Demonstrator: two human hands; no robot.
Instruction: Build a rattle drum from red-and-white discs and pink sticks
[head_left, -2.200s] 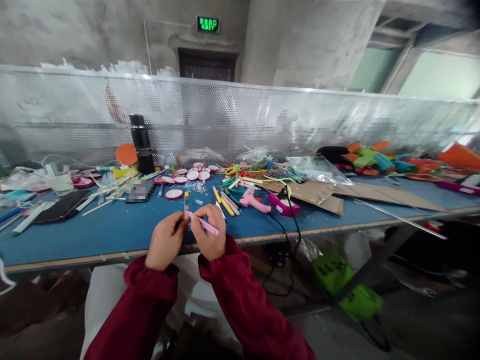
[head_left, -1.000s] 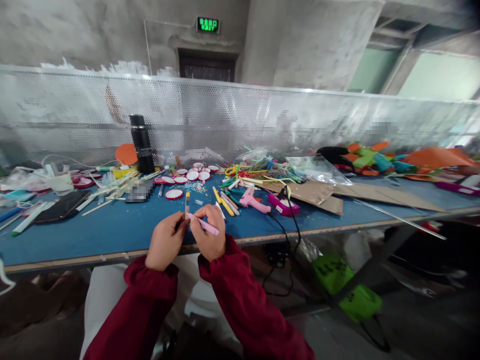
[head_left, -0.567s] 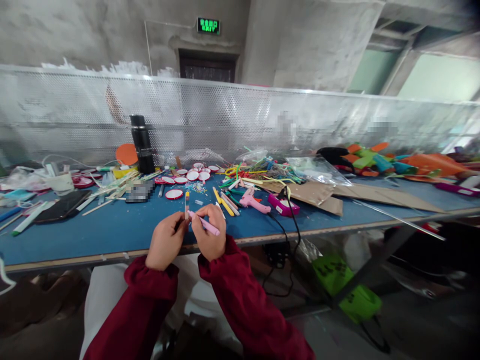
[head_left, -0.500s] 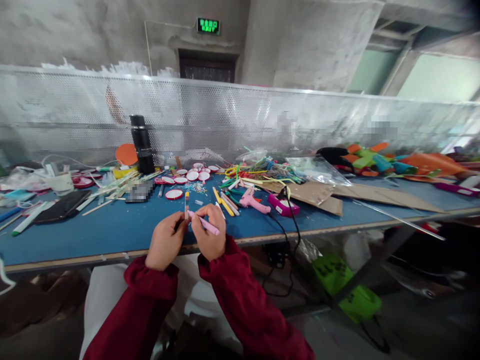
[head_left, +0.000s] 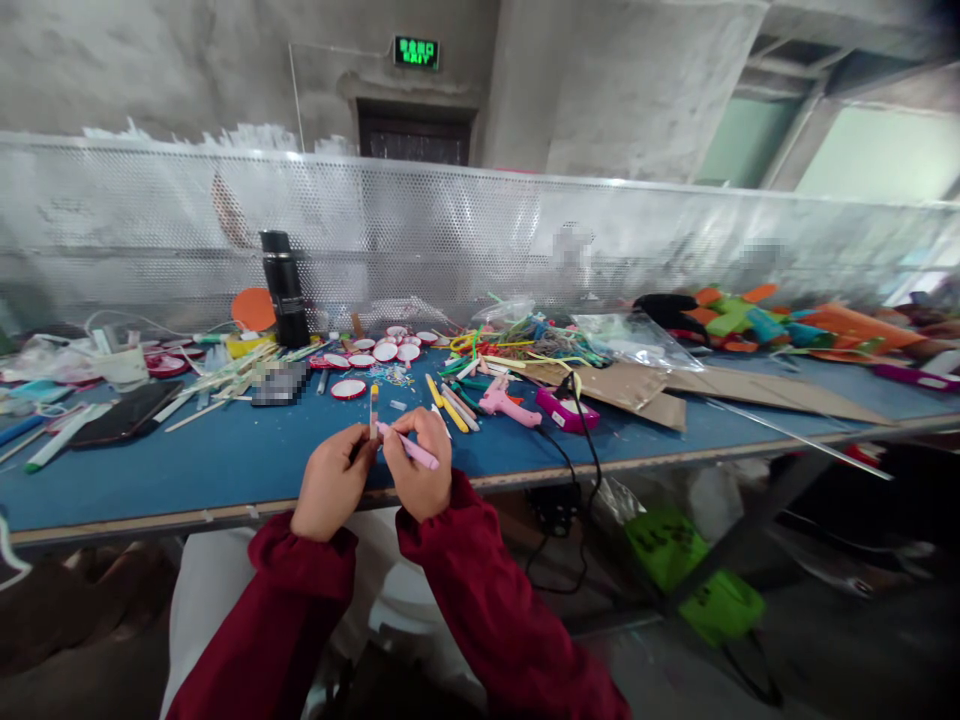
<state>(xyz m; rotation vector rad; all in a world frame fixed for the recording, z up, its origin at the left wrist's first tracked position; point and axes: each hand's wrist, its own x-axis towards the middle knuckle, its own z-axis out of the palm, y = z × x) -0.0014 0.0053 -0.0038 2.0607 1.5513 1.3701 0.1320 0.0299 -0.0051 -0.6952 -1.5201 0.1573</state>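
A pink marker is lying slantwise in the right hand, whose fingers are curling closed around its barrel, the tip pointing up and left toward the left hand. The left hand's fingers are pinching shut on a thin stick with a yellow-orange top, which is standing upright between the two hands; whether the marker's tip is touching it cannot be told. Both hands, in dark red sleeves, are hovering together over the near edge of a blue-topped workbench. Beyond them, yellow and pink sticks are lying beside a pink glue gun and a magenta box, whose black cord is trailing over the bench edge. Red-rimmed white discs are scattering farther back near a tall black bottle, a black phone is resting at the left, and cardboard sheets are spreading to the right. A perforated metal screen is running along the back of the bench, with bare concrete walls and a green exit sign showing above it.
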